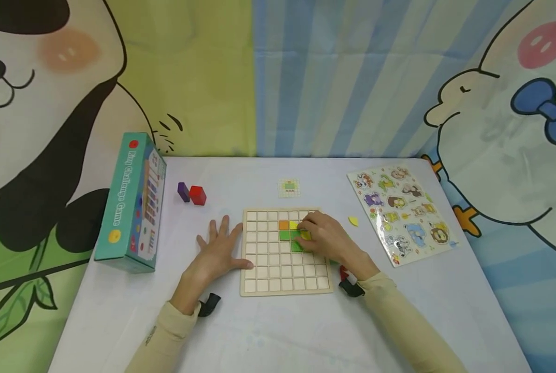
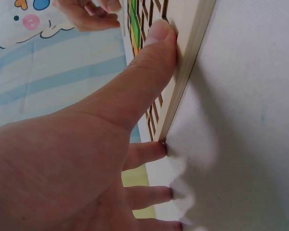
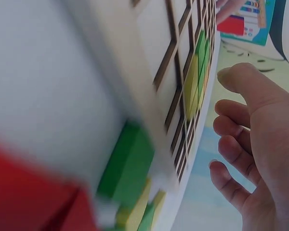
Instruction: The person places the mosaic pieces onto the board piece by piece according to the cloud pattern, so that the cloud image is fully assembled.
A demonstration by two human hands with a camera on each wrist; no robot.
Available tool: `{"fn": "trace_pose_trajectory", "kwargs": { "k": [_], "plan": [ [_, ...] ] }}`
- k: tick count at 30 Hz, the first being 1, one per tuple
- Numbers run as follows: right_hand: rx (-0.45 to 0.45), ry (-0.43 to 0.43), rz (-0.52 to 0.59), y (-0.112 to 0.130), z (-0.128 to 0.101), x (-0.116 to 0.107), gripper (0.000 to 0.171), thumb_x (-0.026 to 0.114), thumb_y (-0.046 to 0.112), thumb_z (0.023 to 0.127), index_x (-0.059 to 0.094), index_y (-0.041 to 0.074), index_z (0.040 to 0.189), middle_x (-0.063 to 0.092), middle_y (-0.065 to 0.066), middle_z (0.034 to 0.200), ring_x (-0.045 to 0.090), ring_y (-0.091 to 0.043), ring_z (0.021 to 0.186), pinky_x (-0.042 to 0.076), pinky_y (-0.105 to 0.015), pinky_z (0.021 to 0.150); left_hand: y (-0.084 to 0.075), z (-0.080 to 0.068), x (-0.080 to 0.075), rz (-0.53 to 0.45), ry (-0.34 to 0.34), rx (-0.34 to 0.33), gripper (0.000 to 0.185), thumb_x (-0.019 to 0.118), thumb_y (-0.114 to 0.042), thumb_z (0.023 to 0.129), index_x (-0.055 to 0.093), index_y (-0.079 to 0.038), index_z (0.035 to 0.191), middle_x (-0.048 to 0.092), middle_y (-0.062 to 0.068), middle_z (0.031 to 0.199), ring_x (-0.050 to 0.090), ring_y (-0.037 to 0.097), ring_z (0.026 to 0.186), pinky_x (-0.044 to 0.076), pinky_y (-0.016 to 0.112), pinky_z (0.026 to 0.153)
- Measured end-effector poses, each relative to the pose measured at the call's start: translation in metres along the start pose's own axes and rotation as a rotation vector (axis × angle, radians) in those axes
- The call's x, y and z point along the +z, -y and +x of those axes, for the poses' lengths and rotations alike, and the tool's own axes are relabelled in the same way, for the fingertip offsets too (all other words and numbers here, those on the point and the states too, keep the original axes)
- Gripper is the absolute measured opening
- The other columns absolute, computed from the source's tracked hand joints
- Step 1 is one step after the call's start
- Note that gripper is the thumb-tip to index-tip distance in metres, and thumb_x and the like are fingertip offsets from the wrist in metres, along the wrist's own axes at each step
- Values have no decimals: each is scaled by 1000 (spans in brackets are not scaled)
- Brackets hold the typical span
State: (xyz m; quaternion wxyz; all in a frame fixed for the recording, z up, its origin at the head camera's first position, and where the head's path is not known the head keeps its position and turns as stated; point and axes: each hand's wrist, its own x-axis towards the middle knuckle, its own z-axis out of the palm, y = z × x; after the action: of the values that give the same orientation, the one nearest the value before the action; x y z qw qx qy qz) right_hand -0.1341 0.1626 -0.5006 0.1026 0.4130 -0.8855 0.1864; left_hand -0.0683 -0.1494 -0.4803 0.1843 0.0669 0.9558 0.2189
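Observation:
A wooden grid board (image 1: 262, 283) lies on the table, with an orange tile (image 1: 283, 225), yellow tiles and green tiles (image 1: 284, 235) in its upper right cells. My left hand (image 1: 216, 254) is spread flat at the board's left edge. Its thumb (image 2: 156, 53) rests on the wooden rim while the other fingers touch the tablecloth. Over the right part of the board hovers my right hand (image 1: 326, 235), fingers loosely bent. In the right wrist view nothing shows between its thumb and fingers, and a rounded yellow piece (image 3: 191, 89) lies on the grid just beyond them.
Beyond the board lies a small pattern card (image 1: 289, 188). A purple block (image 1: 183, 192) and a red block (image 1: 198, 195) stand near a teal game box (image 1: 126, 207). To the right are a yellow piece (image 1: 353, 221) and an animal sticker sheet (image 1: 401, 212). A green block (image 3: 127, 163) sits beside the board.

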Motion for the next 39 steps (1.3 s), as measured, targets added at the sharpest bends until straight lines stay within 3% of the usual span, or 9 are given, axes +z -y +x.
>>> {"fn": "trace_pose_trajectory", "kwargs": {
  "k": [11,24,39],
  "plan": [
    [112,-4,-33,-26,-44,-24,30,83,31,85,77,8,104,69,-4,102,63,-18,90,55,-35,76,2,2,2,-3,-1,0,114,87,-51,74,27,-8,161,3,31,167,-3,63,149,8,89,102],
    [193,-16,-99,-36,-102,-39,29,85,28,81,78,8,100,70,-5,99,65,-21,91,57,-37,78,3,2,3,-32,-5,3,114,88,-49,73,28,-7,160,2,32,167,-4,63,149,5,90,102],
    [185,0,-82,-35,-128,-38,35,89,31,75,78,10,102,67,-4,101,64,-19,92,57,-36,77,3,2,2,-17,-6,3,113,87,-51,74,28,-7,160,3,32,166,-4,63,149,6,89,102]
  ]
}}
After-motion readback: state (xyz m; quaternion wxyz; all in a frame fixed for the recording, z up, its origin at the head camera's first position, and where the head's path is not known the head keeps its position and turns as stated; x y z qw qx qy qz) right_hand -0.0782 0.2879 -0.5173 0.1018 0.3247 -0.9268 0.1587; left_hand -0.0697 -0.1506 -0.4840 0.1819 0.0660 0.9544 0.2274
